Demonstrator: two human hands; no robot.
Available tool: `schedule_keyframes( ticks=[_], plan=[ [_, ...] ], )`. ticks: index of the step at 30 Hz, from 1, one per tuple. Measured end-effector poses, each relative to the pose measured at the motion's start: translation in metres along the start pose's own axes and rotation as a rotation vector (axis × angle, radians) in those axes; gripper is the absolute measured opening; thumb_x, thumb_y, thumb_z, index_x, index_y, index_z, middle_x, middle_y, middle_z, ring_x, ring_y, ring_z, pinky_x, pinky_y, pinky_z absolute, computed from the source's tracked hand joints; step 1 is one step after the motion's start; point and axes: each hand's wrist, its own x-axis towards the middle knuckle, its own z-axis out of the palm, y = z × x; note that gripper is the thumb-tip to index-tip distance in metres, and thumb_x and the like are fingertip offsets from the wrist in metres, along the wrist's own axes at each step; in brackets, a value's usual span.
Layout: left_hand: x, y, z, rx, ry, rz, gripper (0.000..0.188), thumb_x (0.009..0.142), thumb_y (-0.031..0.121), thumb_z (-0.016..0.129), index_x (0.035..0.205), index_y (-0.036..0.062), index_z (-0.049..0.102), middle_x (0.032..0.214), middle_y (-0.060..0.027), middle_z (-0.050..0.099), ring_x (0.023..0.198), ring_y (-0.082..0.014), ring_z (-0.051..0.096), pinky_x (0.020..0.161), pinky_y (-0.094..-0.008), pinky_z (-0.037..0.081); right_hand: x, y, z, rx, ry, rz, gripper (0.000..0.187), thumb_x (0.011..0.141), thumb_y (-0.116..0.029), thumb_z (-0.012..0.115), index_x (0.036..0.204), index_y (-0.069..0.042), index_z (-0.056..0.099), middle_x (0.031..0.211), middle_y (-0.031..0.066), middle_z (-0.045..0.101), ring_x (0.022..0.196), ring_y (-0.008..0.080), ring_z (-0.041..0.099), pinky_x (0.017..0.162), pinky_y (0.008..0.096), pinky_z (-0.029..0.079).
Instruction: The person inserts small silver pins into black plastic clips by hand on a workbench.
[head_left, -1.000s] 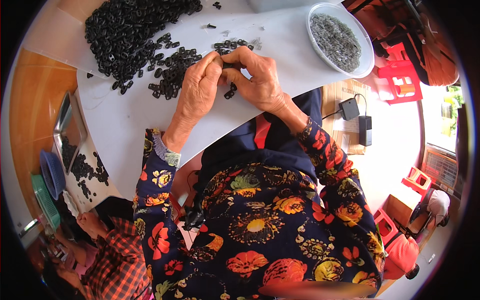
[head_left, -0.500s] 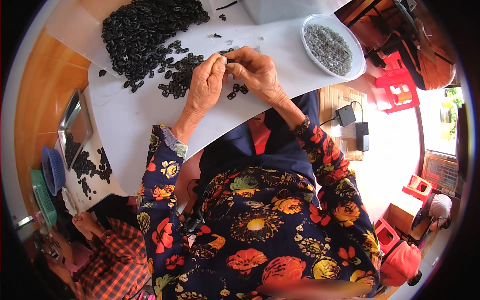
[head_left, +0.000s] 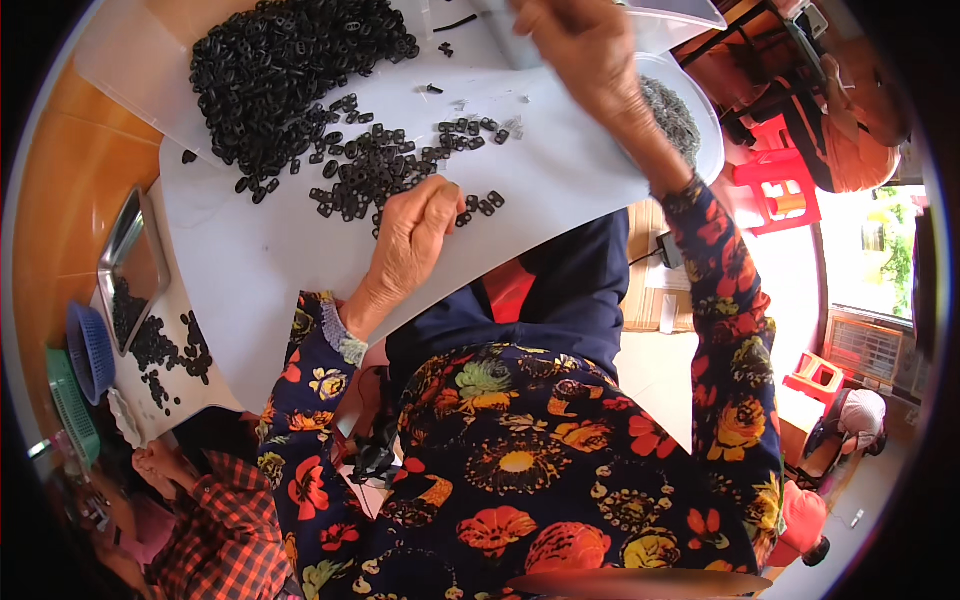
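Note:
My left hand is closed in a loose fist above the white table, just in front of loose black two-holed plastic pieces. Whatever its fingers hold, if anything, is hidden. My right hand is raised at the far side, over the edge of a translucent plastic bin; motion smears its fingers. Under that forearm stands a round clear tub, partly covered, holding many small clear-grey pieces. A large heap of black pieces lies at the far left.
Small clear bits and a black screw-like piece lie mid-table. At left are a metal tray with black pieces, a blue basket and a co-worker in a checked shirt. Red stools and a cardboard box are at right.
My hands were together over the black pieces. The right has moved away, up and to the right, to the bin; the left has dropped slightly nearer to me, still closed.

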Motion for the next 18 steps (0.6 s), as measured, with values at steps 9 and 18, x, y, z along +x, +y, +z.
schedule_keyframes(
  ticks=[9, 18],
  plan=[
    [0.001, 0.012, 0.007, 0.007, -0.075, -0.022, 0.031, 0.097, 0.021, 0.051, 0.076, -0.0008, 0.046, 0.059, -0.0043, 0.041, 0.053, -0.0118, 0.036, 0.05, -0.0289, 0.035, -0.022, 0.059, 0.037, -0.469, -0.603, 0.002, 0.012, 0.083, -0.013, 0.061, 0.085, -0.001, 0.065, 0.074, 0.0153, 0.064, 0.065, 0.0343, 0.059, 0.063, 0.0389, 0.049],
    [0.001, 0.006, 0.007, 0.016, -0.069, 0.001, 0.029, 0.097, 0.017, 0.051, 0.075, -0.0009, 0.043, 0.059, -0.0048, 0.038, 0.054, -0.0122, 0.033, 0.049, -0.03, 0.033, -0.016, 0.057, 0.035, -0.4, -0.625, 0.033, 0.012, 0.08, -0.012, 0.061, 0.084, -0.001, 0.065, 0.071, 0.0155, 0.064, 0.065, 0.0322, 0.061, 0.063, 0.0385, 0.049]
  ],
)
